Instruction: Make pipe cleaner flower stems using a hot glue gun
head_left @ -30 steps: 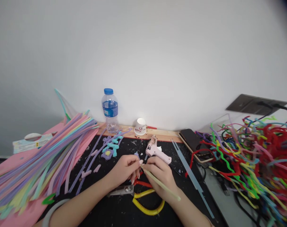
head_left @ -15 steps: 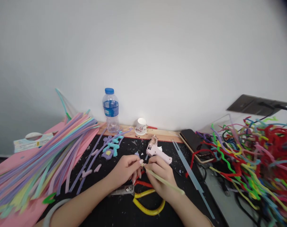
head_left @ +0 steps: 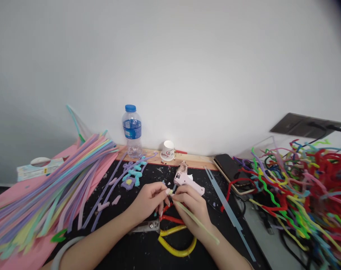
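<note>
Between my fingertips is a pale yellow pipe cleaner (head_left: 198, 221), its near end bunched into a small curl. My left hand (head_left: 151, 200) pinches that curled end. My right hand (head_left: 191, 206) is closed on the stem just beside it, and the long tail slants down across my right wrist. Below my hands lie scissors (head_left: 178, 250) with yellow and red handles. A pale pink glue gun (head_left: 189, 182) rests just behind my right hand. Purple and turquoise pipe-cleaner pieces (head_left: 133, 174), one a purple flower with a yellow middle, lie beyond my left hand.
Pastel pipe cleaners (head_left: 60, 183) are heaped on pink paper at left. A tangle of bright pipe cleaners (head_left: 294, 187) fills the right. Behind stand a water bottle (head_left: 132, 129) and a paper cup (head_left: 167, 151). Glue sticks (head_left: 225, 204) and a phone (head_left: 229, 168) lie at right.
The pipe cleaner's tail has swung slightly lower over my right wrist, and more of its curled yellow end shows between my fingertips. Both hands have barely moved.
</note>
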Motion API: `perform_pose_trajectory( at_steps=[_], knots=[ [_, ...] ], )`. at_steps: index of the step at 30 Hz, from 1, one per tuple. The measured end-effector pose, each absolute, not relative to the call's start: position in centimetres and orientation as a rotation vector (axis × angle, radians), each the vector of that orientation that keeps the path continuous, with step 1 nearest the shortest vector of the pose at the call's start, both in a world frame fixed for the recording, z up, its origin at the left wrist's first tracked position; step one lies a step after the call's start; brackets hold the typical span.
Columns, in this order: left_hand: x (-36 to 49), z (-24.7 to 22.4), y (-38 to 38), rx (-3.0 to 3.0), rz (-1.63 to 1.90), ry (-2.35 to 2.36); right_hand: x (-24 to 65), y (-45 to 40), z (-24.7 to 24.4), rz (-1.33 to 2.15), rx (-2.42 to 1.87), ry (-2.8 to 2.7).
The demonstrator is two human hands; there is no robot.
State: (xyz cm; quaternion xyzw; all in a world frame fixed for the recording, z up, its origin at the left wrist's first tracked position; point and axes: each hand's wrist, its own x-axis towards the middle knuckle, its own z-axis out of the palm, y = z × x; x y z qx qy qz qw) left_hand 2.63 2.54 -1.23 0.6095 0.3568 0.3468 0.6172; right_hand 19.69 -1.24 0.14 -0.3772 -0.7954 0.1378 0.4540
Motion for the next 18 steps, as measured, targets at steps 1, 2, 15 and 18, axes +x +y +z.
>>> perform_pose_trajectory(
  at_steps=[1, 2, 15, 18],
  knots=[
    [2.62, -1.17, 2.53, 1.404, 0.81, 0.82, 19.65, -1.26, 0.2, 0.338, -0.926, -1.957],
    [2.62, -1.11, 2.52, 1.409, 0.821, 0.821, 19.62, -1.27, 0.23, 0.336, -0.918, -1.949],
    [2.61, -0.37, 2.15, 1.596, 0.884, 0.896, 19.78, -1.32, -0.26, 0.4, -0.924, -1.859],
    [2.54, -0.34, 2.12, 1.663, 0.85, 0.88, 19.79, -1.36, -0.29, 0.438, -0.959, -1.804]
  ],
)
